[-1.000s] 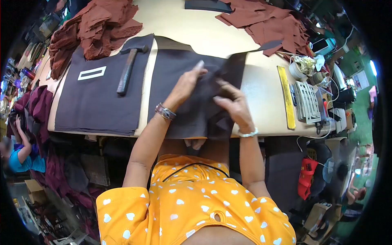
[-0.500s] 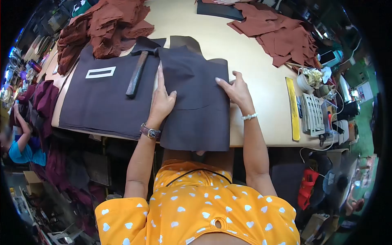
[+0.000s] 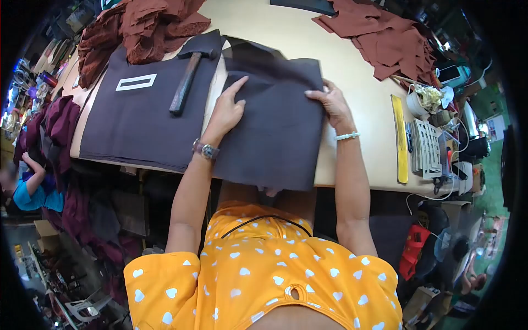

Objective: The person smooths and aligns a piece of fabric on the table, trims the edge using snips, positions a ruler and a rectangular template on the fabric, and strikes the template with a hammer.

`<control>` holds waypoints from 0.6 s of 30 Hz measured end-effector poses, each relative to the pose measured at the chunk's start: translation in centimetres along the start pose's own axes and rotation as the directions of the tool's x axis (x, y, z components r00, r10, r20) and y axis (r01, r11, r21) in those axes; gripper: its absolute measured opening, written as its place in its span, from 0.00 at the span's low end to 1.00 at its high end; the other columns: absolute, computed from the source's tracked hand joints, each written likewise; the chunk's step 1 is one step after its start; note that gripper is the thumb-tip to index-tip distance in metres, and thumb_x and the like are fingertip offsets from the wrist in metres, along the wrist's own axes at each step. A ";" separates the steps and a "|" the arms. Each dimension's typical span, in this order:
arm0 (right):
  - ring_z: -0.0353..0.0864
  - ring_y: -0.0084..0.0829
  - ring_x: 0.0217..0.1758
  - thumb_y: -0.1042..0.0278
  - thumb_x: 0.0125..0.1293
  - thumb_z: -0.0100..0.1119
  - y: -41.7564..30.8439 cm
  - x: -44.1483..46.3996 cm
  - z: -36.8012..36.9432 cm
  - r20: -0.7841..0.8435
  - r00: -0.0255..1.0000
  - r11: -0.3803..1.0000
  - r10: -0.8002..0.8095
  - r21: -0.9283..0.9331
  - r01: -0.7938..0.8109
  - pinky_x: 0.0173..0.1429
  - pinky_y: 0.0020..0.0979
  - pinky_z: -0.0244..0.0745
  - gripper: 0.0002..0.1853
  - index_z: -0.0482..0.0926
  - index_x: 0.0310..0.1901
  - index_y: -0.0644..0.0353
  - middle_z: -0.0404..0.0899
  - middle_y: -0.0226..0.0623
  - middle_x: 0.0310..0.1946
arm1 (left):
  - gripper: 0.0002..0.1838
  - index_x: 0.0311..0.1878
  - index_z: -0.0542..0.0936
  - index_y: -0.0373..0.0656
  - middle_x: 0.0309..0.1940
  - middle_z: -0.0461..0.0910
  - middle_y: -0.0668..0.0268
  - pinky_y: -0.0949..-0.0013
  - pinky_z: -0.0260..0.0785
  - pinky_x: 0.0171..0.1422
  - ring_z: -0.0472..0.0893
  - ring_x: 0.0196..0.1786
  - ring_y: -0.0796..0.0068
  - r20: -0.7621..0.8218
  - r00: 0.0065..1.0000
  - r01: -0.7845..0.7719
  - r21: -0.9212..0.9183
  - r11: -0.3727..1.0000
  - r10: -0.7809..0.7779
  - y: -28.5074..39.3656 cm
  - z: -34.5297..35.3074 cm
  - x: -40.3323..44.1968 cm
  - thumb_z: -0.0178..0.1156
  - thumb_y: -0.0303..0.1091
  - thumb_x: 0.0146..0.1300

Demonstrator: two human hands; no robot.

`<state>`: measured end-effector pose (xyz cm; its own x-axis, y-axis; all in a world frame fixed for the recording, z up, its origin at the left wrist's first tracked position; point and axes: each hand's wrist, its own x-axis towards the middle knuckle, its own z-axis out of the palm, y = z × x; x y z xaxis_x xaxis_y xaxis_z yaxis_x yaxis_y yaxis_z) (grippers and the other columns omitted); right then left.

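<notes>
In front of me a dark fabric piece (image 3: 269,132) lies over the table edge, its lower end hanging past it. My left hand (image 3: 226,114) rests on its left side, index finger stretched and thumb apart. At the right edge my right hand (image 3: 334,107) pinches the fabric, thumb on top and the other fingers largely hidden. The upper part of the piece is raised and blurred. To the left lies a stack of dark fabric panels (image 3: 137,124), with a hammer (image 3: 187,82) and a white rectangular frame (image 3: 136,82) on top.
Brown fabric pieces are heaped at the back left (image 3: 148,27) and back right (image 3: 385,44). A yellow ruler (image 3: 400,140) and a white slotted rack (image 3: 427,148) stand along the table's right side. Another person in a blue top (image 3: 36,192) is at far left.
Both hands have shifted slightly right with the dark fabric piece, whose upper edge has moved and spread. My view has shifted a little. The hammer stays on the stack.
</notes>
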<state>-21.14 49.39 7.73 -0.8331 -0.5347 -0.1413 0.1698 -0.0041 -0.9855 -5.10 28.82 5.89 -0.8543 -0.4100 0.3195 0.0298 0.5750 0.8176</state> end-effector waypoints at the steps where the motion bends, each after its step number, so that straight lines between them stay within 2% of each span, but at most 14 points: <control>1: 0.80 0.38 0.43 0.78 0.43 0.70 -0.3 0.2 -1.0 -0.033 0.999 1.000 -0.024 -0.007 0.024 0.48 0.32 0.79 0.42 0.58 0.61 0.75 0.74 0.55 0.46 | 0.27 0.60 0.71 0.41 0.53 0.74 0.45 0.68 0.65 0.61 0.75 0.57 0.57 0.042 0.999 -0.021 -0.007 1.000 0.022 -0.2 0.5 0.8 0.52 0.21 0.53; 2: 0.80 0.38 0.42 0.78 0.44 0.69 -0.5 0.3 -2.1 -0.073 0.997 0.999 -0.033 -0.034 0.031 0.47 0.31 0.79 0.42 0.57 0.61 0.76 0.74 0.55 0.46 | 0.25 0.59 0.73 0.41 0.52 0.75 0.46 0.68 0.65 0.60 0.76 0.56 0.57 0.083 0.996 -0.041 -0.016 0.999 0.042 -0.4 1.1 1.5 0.53 0.22 0.54; 5: 0.81 0.39 0.41 0.77 0.46 0.68 -1.2 0.0 -4.4 -0.211 0.975 0.984 -0.077 -0.174 0.040 0.44 0.31 0.80 0.40 0.58 0.61 0.77 0.75 0.56 0.45 | 0.21 0.54 0.77 0.39 0.48 0.80 0.53 0.72 0.66 0.59 0.79 0.51 0.65 0.238 0.970 0.062 -0.027 0.998 -0.054 1.5 2.5 3.5 0.56 0.23 0.54; 6: 0.81 0.38 0.43 0.77 0.47 0.68 -0.7 0.4 -5.5 -0.245 0.964 0.962 -0.105 -0.271 0.035 0.44 0.30 0.80 0.39 0.59 0.61 0.77 0.75 0.59 0.46 | 0.19 0.52 0.78 0.39 0.46 0.81 0.54 0.72 0.67 0.57 0.79 0.49 0.66 0.231 0.968 0.101 -0.020 0.995 -0.094 1.7 3.2 3.9 0.57 0.24 0.55; 8: 0.81 0.38 0.43 0.76 0.48 0.68 1.0 0.8 -6.3 -0.313 0.934 0.935 -0.170 -0.352 0.052 0.44 0.30 0.80 0.38 0.60 0.60 0.77 0.75 0.60 0.47 | 0.16 0.49 0.81 0.39 0.42 0.82 0.56 0.73 0.69 0.54 0.81 0.46 0.69 0.213 0.963 0.172 -0.010 0.985 -0.166 1.9 4.0 4.4 0.58 0.25 0.55; 11: 0.81 0.40 0.44 0.73 0.48 0.69 1.6 0.9 -6.5 -0.345 0.906 0.909 -0.247 -0.407 0.093 0.46 0.30 0.79 0.37 0.62 0.59 0.77 0.75 0.61 0.47 | 0.14 0.46 0.82 0.39 0.39 0.83 0.57 0.73 0.71 0.51 0.81 0.42 0.71 0.144 0.985 0.095 0.000 0.995 -0.094 0.9 3.8 4.0 0.60 0.27 0.55; 14: 0.81 0.40 0.44 0.71 0.47 0.70 2.3 1.5 -6.7 -0.357 0.898 0.881 -0.258 -0.469 0.066 0.46 0.30 0.79 0.39 0.62 0.60 0.76 0.75 0.62 0.46 | 0.17 0.49 0.81 0.39 0.42 0.82 0.56 0.73 0.70 0.51 0.81 0.41 0.71 0.328 0.906 0.275 0.025 0.961 -0.268 1.7 1.4 3.6 0.61 0.27 0.54; 17: 0.81 0.41 0.45 0.70 0.47 0.70 1.3 0.5 -5.7 -0.336 0.913 0.865 -0.232 -0.501 0.035 0.47 0.31 0.78 0.41 0.61 0.61 0.74 0.75 0.64 0.47 | 0.19 0.51 0.79 0.38 0.41 0.82 0.58 0.74 0.71 0.49 0.80 0.40 0.73 0.282 0.929 0.253 -0.013 0.967 -0.239 0.9 1.1 3.3 0.61 0.26 0.54; 18: 0.81 0.41 0.45 0.70 0.47 0.70 1.5 0.6 -5.9 -0.314 0.916 0.857 -0.249 -0.512 0.058 0.47 0.31 0.78 0.41 0.60 0.62 0.73 0.74 0.65 0.47 | 0.19 0.52 0.79 0.38 0.41 0.82 0.58 0.74 0.71 0.48 0.80 0.39 0.73 0.233 0.963 0.140 -0.002 0.990 -0.135 0.4 1.3 3.2 0.61 0.26 0.54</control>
<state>-24.49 54.08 5.60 -0.9708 -0.2239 0.0862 -0.1719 0.3982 -0.9011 -8.49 28.64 6.67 -0.9477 -0.3074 0.0853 -0.0886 0.5104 0.8553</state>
